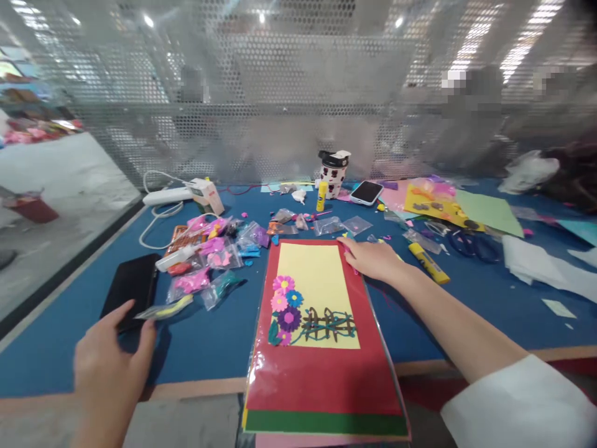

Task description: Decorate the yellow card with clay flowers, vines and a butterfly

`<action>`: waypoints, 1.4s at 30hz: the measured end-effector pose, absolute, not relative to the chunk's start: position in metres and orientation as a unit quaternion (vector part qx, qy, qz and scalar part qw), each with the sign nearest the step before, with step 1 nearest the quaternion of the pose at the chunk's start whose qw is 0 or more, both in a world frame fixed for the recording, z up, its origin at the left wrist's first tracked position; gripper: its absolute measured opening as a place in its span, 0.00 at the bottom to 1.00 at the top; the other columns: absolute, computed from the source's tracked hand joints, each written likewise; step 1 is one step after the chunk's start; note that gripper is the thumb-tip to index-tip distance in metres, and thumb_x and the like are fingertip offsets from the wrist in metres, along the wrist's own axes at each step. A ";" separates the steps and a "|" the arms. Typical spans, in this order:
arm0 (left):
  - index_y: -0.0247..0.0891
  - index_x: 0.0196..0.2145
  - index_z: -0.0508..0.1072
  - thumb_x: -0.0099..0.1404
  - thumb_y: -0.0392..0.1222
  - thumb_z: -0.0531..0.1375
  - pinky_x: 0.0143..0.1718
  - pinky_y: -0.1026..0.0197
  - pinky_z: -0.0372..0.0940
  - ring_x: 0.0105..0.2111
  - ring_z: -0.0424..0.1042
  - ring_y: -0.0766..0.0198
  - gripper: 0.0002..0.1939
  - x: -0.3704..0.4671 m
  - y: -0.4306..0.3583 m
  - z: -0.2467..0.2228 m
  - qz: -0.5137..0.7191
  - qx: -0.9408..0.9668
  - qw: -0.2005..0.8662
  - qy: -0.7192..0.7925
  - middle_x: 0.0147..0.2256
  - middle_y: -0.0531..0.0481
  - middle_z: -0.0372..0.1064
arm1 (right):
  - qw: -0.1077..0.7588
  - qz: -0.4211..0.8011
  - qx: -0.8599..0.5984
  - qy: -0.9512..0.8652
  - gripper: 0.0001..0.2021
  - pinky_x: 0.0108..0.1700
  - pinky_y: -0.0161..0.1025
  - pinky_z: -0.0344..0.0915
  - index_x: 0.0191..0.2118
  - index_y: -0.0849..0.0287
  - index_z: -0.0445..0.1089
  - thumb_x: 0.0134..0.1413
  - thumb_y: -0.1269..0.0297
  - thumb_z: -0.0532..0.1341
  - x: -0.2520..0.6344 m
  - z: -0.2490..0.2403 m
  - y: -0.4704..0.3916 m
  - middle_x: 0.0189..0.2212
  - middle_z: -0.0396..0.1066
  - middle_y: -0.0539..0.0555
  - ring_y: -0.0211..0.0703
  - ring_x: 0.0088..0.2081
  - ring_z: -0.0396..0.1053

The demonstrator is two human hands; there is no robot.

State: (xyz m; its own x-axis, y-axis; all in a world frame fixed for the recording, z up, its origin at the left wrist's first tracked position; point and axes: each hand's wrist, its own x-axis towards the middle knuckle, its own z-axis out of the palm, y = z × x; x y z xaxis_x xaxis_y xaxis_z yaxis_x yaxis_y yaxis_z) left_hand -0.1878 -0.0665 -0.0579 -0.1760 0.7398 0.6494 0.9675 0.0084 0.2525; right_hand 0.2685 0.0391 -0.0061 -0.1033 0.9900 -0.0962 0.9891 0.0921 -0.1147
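Apparent bag handling called for steadiness: the left hand [109,356] pinched a bag [170,308]; the right hand [375,257] touched the red sheet [317,379], grip indeterminate.

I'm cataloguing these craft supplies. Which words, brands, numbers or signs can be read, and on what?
No text is readable.
Yellow tube at the right: dark markings, too blurred.
Upright yellow stick by the patterned cup: too small.
Small box at the left: any print too blurred.
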 end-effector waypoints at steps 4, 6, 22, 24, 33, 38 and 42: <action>0.54 0.54 0.64 0.65 0.44 0.54 0.56 0.42 0.58 0.52 0.68 0.47 0.19 -0.173 -0.074 -0.040 -0.275 -0.699 0.214 -0.624 0.55 0.48 0.67 | -0.005 0.099 -0.680 -0.727 0.27 0.38 0.47 0.66 0.63 0.54 0.58 0.57 0.63 0.51 0.276 -0.004 0.041 0.38 0.78 0.61 0.57 0.37 0.75; 0.53 0.55 0.62 0.64 0.43 0.55 0.58 0.41 0.55 0.54 0.67 0.48 0.21 -0.166 -0.074 -0.030 -0.274 -0.746 0.205 -0.572 0.55 0.47 0.67 | 0.007 0.130 -0.671 -0.730 0.24 0.37 0.43 0.66 0.58 0.49 0.65 0.56 0.63 0.52 0.284 0.003 0.040 0.34 0.78 0.54 0.51 0.34 0.75; 0.46 0.46 0.73 0.70 0.44 0.52 0.45 0.56 0.60 0.43 0.72 0.60 0.12 -0.054 0.043 -0.024 -0.158 -0.913 0.007 -0.376 0.41 0.52 0.76 | 0.376 0.476 -0.418 -0.676 0.19 0.26 0.34 0.63 0.39 0.61 0.76 0.61 0.51 0.56 0.201 -0.029 0.033 0.21 0.68 0.49 0.34 0.21 0.63; 0.47 0.46 0.74 0.70 0.43 0.52 0.45 0.57 0.60 0.43 0.72 0.61 0.12 -0.056 0.042 -0.025 -0.152 -0.925 0.000 -0.347 0.42 0.54 0.76 | 0.355 0.458 -0.407 -0.706 0.16 0.30 0.36 0.66 0.41 0.60 0.76 0.62 0.56 0.55 0.201 -0.030 0.030 0.31 0.73 0.54 0.36 0.28 0.69; 0.47 0.50 0.72 0.69 0.34 0.53 0.49 0.57 0.60 0.50 0.69 0.62 0.16 -0.056 0.043 -0.025 -0.158 -0.948 -0.032 -0.275 0.48 0.57 0.75 | 0.278 0.409 -0.437 -0.751 0.09 0.32 0.35 0.63 0.35 0.58 0.74 0.61 0.64 0.57 0.197 -0.022 0.029 0.33 0.74 0.52 0.38 0.33 0.70; 0.47 0.50 0.72 0.69 0.35 0.54 0.49 0.58 0.60 0.50 0.69 0.61 0.15 -0.056 0.042 -0.026 -0.160 -0.946 -0.038 -0.280 0.48 0.57 0.75 | 0.283 0.412 -0.385 -0.776 0.08 0.35 0.36 0.64 0.38 0.58 0.73 0.61 0.69 0.56 0.199 -0.024 0.029 0.34 0.72 0.52 0.39 0.35 0.70; 0.47 0.50 0.72 0.69 0.36 0.54 0.49 0.58 0.60 0.49 0.69 0.62 0.15 -0.056 0.042 -0.026 -0.162 -0.946 -0.036 -0.279 0.48 0.58 0.75 | 0.286 0.394 -0.364 -0.794 0.09 0.39 0.38 0.65 0.39 0.57 0.73 0.61 0.71 0.55 0.199 -0.027 0.029 0.36 0.72 0.52 0.40 0.37 0.70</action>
State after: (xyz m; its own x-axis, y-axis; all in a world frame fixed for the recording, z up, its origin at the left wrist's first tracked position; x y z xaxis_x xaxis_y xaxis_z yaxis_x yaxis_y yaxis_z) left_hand -0.0559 0.0417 -0.0262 0.7919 0.5397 0.2858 0.5165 -0.8416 0.1581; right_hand 0.1988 0.0289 -0.0271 -0.5714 0.8036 0.1665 0.3527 0.4236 -0.8344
